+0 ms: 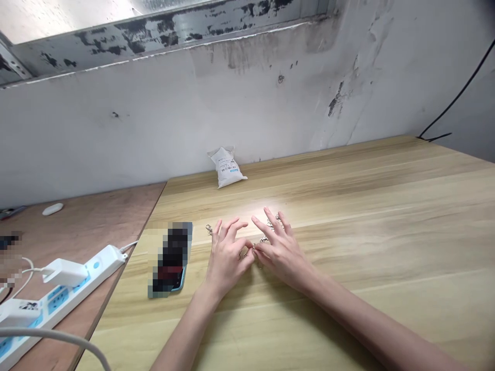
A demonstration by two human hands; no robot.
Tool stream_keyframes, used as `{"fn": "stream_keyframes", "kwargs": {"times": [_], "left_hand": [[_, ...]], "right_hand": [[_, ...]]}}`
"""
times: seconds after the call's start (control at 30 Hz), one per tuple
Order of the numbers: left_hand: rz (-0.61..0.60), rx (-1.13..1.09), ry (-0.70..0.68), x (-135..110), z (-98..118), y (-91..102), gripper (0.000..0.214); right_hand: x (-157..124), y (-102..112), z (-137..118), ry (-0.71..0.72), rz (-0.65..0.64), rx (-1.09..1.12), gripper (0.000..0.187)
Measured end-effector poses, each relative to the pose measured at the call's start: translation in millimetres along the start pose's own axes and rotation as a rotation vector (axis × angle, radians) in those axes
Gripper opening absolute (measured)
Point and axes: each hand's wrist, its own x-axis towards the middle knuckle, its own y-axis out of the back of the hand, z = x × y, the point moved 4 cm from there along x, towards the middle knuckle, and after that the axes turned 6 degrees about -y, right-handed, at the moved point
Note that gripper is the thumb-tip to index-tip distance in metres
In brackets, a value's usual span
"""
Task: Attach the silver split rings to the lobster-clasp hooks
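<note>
- The fingers (247, 242) of the left hand (226, 260) and right hand (280, 252) meet, apparently pinching a small metal clasp (253, 248); the other fingers are spread open
- More metal clasps (273, 222) lie at 1 o'clock from the hands, and a lone clasp (209, 229) at 10 o'clock, on the tabletop (386, 247)
- Risk: a light pinch could let such a tiny clasp slip and snag its neighbours
- A sealed white pouch (226, 167) with a printed label sits at 12 o'clock against the wall (116, 144); its contents are hidden
- A partly blurred phone (170, 260) at 9 o'clock could be knocked by a wide left-hand movement
- A white power strip (58, 293) lies at 8 o'clock on the adjoining wooden board (85, 226)
</note>
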Motion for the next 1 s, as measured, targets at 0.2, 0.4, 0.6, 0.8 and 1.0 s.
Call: {"fn": "stream_keyframes", "kwargs": {"times": [0.2,0.4,0.6,0.8,1.0], "left_hand": [[0.061,0.113,-0.081,2.2,6.0,2.7,0.015],[0.125,0.133,-0.099,1.5,6.0,5.5,0.014],[0.161,0.177,-0.1,1.1,6.2,6.2,0.012],[0.156,0.335,-0.208,0.6,11.8,-0.9,0.014],[0.183,0.375,-0.256,0.2,15.7,-1.5,0.012]], "right_hand": [[2.0,-3.1,8.5,-0.066,-0.063,0.04,0.019],[-0.6,-4.9,12.2,-0.147,-0.112,0.121,0.014],[-2.2,-1.3,8.9,-0.156,-0.144,0.212,0.018],[-1.6,0.9,14.9,-0.207,-0.172,0.295,0.021],[-0.6,-2.0,27.4,-0.367,-0.128,0.374,0.023]]}}
